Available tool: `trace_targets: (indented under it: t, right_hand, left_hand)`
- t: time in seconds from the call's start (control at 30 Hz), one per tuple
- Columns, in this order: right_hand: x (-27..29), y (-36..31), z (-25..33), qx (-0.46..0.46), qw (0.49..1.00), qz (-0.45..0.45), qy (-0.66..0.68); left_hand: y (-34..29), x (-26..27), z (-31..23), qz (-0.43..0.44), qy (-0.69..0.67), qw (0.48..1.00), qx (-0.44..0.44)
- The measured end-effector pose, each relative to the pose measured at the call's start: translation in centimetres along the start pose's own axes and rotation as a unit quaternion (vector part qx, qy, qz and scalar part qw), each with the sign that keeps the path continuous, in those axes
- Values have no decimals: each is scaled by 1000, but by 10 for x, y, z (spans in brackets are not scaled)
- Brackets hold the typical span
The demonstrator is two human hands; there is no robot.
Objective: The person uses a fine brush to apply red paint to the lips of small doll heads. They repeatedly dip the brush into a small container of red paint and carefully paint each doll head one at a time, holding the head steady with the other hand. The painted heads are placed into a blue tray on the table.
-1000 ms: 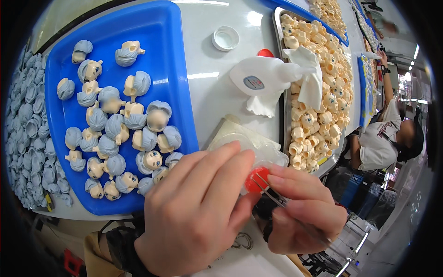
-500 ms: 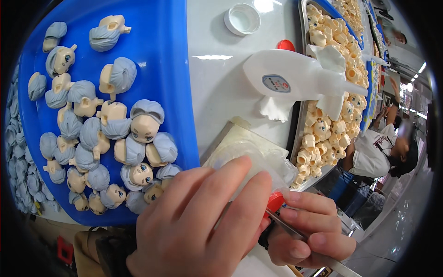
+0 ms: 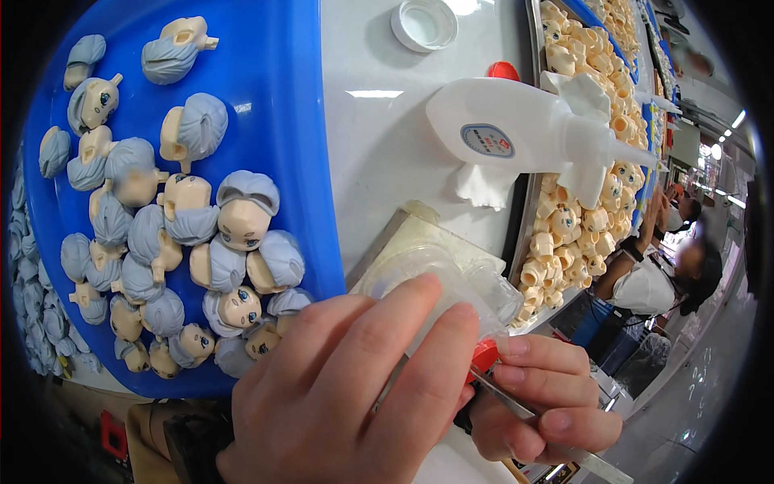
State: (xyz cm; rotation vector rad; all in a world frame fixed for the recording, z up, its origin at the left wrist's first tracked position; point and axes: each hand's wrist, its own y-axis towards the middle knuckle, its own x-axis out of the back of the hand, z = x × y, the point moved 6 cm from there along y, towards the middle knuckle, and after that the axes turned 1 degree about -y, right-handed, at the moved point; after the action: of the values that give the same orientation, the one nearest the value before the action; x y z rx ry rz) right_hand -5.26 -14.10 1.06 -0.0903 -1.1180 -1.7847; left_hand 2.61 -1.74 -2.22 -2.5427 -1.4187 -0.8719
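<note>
My left hand (image 3: 347, 379) is closed over a clear plastic container (image 3: 427, 270), its fingers bent across the near side. The container rests on a flat pale block (image 3: 411, 230). Beside those fingers is a red cap-like piece (image 3: 484, 355); whether it joins the container I cannot tell. Thumb and fingers of my right hand (image 3: 540, 395) pinch a thin, flat metal tool (image 3: 516, 403), whose tip touches the red piece. A white squeeze bottle (image 3: 516, 121) with a long nozzle lies farther off, on crumpled white tissue (image 3: 484, 185).
A blue tray (image 3: 282, 105) at left bears many doll heads (image 3: 246, 218) with grey-blue hair. At right a metal-rimmed tray (image 3: 524, 206) holds beige head parts (image 3: 564, 226). A white round lid (image 3: 425, 24) and a red cap (image 3: 503, 71) lie beyond. A co-worker (image 3: 653, 278) sits at far right.
The view has shifted slightly, so the blue tray appears farther left. Both my hands keep nearly the same grip. The co-worker's arms have come up.
</note>
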Motion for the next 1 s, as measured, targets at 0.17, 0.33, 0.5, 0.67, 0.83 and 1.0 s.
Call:
trace_targets:
  t: [0.17,0.33,0.5,0.67,0.83,1.0]
  right_hand:
    - [1,1,-3,-11,1000,-10,-3]
    - [0,1,-2,-15,1000,1,-13]
    - [-2,6,-3,-21,999,28,-2]
    - [-8,10,-2,-2,998,60,-26]
    - [-10,7,3,45,995,47,-75]
    - [-10,4,0,27,998,15,-53]
  left_hand:
    - [-9,-12,13,-38,-32,994,-100]
    - [-10,-11,13,-49,-32,992,-107]
    - [-9,-11,11,-64,-34,991,-110]
    - [-9,-11,13,-75,-33,990,-117]
    - [-7,-13,11,-79,-46,986,-140]
    - [-7,-14,14,-64,-60,990,-112]
